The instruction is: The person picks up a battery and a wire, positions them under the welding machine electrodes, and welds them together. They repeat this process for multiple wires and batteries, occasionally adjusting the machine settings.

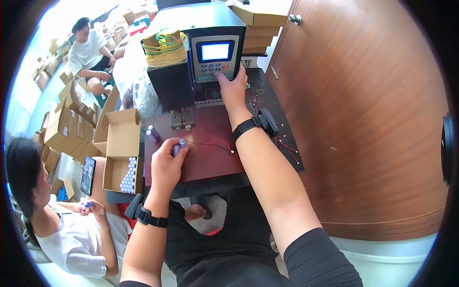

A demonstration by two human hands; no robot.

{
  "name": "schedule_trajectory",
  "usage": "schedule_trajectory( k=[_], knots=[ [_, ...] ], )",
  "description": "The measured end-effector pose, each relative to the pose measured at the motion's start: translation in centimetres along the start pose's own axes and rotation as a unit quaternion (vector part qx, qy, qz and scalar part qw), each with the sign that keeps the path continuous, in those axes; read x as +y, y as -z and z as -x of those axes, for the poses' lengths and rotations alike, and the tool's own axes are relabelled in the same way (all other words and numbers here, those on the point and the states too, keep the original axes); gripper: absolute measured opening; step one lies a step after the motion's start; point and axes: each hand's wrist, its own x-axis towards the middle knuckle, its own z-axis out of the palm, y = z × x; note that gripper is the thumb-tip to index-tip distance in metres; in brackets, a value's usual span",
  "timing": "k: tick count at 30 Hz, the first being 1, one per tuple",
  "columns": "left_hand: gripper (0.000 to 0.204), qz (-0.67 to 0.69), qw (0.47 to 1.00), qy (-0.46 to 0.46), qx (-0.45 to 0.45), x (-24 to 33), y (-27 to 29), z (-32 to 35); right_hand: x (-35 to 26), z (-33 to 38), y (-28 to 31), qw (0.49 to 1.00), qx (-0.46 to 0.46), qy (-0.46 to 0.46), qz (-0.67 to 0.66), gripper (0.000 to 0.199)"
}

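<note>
My left hand (pixel 167 160) pinches a purple cylindrical battery cell (pixel 182 143), held upright over the dark red tabletop (pixel 210 165). A thin red and black wire lead (pixel 210 144) runs right from its top to a small white connector. My right hand (pixel 233 88) reaches up to a machine (pixel 214 21) with a lit screen. Its thumb touches the keypad (pixel 210 68), while its fingers spread to the panel's right edge; some fingertips are hidden. Two more purple cells (pixel 152 134) stand left of the machine's metal electrode block (pixel 182 119).
An open cardboard box (pixel 109 174) of cells stands left of the tabletop. Loose wire leads (pixel 287 146) lie on the right. Yellow cord (pixel 165 52) is wound atop the machine's black front part. A wooden door (pixel 363 119) borders the right. Two people sit at left, one close by.
</note>
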Motion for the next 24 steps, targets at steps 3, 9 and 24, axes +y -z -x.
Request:
schedule_trajectory(
  k=[3, 9, 24],
  knots=[
    [0.025, -0.015, 1.000, -0.003, 0.007, -0.4, 0.2, 0.3, -1.0, 0.8, -0.3, 1.000, -0.006, -0.024, -0.006, 0.092],
    [0.025, -0.014, 1.000, -0.022, 0.011, -0.5, 0.1, 0.3, -3.1, 1.9, -0.8, 0.998, 0.030, -0.031, 0.037, 0.104],
    [0.025, -0.016, 1.000, -0.026, 0.008, -0.1, -0.3, 0.2, -1.6, 0.2, -0.2, 0.998, 0.032, -0.025, 0.043, 0.093]
  ],
)
